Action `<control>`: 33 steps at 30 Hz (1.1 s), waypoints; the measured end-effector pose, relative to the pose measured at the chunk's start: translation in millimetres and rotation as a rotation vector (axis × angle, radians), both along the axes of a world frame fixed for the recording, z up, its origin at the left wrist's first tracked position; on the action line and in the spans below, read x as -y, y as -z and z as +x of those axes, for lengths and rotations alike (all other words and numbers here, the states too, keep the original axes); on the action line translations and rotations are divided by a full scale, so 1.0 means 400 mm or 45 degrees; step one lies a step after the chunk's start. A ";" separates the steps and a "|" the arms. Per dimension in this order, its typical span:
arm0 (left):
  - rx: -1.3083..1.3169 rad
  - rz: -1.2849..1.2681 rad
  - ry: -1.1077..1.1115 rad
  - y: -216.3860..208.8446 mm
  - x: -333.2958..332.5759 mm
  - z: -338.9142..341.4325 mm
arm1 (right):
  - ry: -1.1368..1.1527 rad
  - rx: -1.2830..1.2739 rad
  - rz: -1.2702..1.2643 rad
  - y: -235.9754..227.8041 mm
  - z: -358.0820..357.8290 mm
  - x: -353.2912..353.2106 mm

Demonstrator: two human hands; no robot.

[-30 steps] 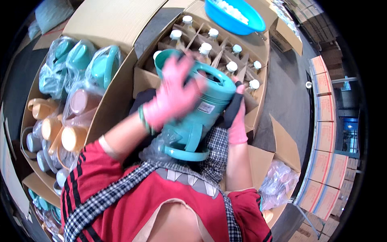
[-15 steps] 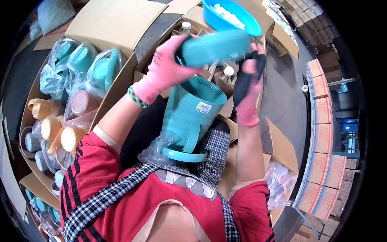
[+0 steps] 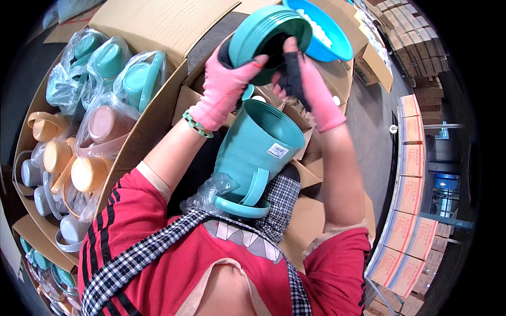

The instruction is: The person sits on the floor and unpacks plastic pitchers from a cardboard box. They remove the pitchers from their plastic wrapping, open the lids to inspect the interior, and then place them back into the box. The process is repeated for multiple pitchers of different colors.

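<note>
Both my hands wear pink gloves with black palms. My left hand (image 3: 224,87) is closed round the left side of a round teal lid (image 3: 252,39) with a ridged rim, its dark hollow side tilted toward me. My right hand (image 3: 308,87) is at the lid's lower right edge, thumb over the opening and fingers bent beneath. Below them, a tall teal jug (image 3: 245,145) leans in my lap, its open mouth up and a white label near the rim. The jug's looped handle (image 3: 242,209) rests toward my belly, beside crumpled clear plastic (image 3: 211,189).
At left, a large carton (image 3: 124,168) holds bagged teal, pink, yellow and grey-blue pieces with handles. A blue basin (image 3: 337,50) with small white pieces stands beyond the lid. An open divided carton (image 3: 184,102) lies behind the jug. Stacked boxes (image 3: 411,184) line the right side.
The lid has turned from its side so that its hollow faces me, and has risen slightly. My right hand has moved left onto its edge. The jug remains in my lap.
</note>
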State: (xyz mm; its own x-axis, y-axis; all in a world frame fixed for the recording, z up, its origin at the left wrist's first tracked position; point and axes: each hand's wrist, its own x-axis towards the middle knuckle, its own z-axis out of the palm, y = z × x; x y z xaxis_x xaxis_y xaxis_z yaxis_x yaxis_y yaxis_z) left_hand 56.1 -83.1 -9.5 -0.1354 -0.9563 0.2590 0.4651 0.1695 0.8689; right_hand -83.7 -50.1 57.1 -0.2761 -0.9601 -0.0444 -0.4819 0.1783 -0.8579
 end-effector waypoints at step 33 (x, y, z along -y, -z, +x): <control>-0.414 0.252 -0.241 0.219 0.102 0.045 | -0.228 -0.409 0.971 0.283 -0.145 0.141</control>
